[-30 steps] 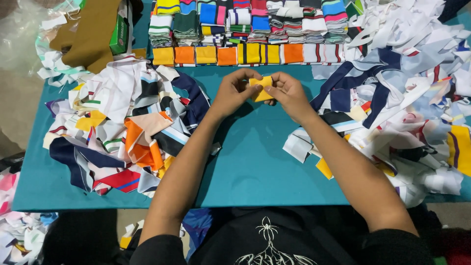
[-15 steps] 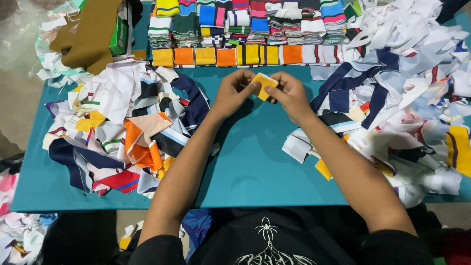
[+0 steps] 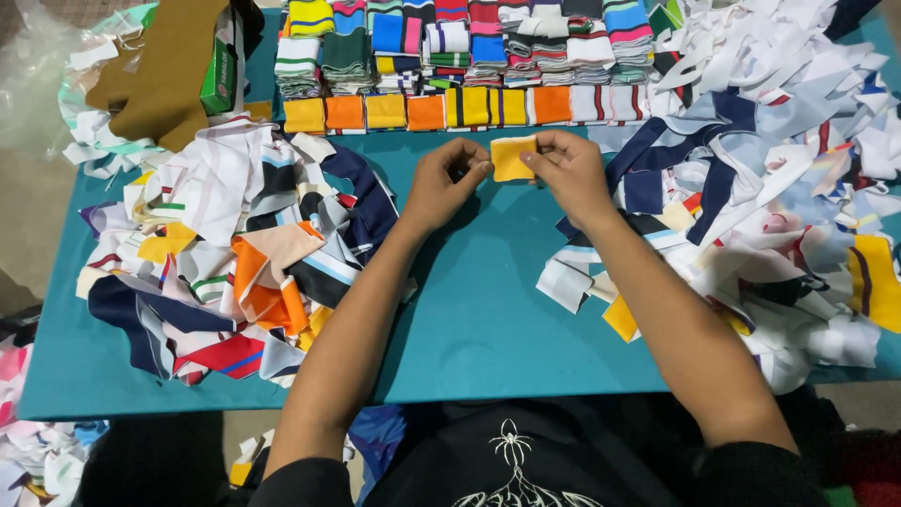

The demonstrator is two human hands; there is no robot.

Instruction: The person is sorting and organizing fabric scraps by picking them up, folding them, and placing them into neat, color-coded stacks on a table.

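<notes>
A teal table (image 3: pixel 488 310) carries everything. Left of its bare middle lies a big heap of mixed cloth scraps (image 3: pixel 235 253); right of the middle sprawls a larger white and navy heap (image 3: pixel 770 188). Beyond the middle run rows of folded striped pieces (image 3: pixel 469 56). Above the middle, the left hand (image 3: pixel 443 185) and right hand (image 3: pixel 566 166) hold a small yellow cloth piece (image 3: pixel 512 158), fingers pinched on its two side edges.
</notes>
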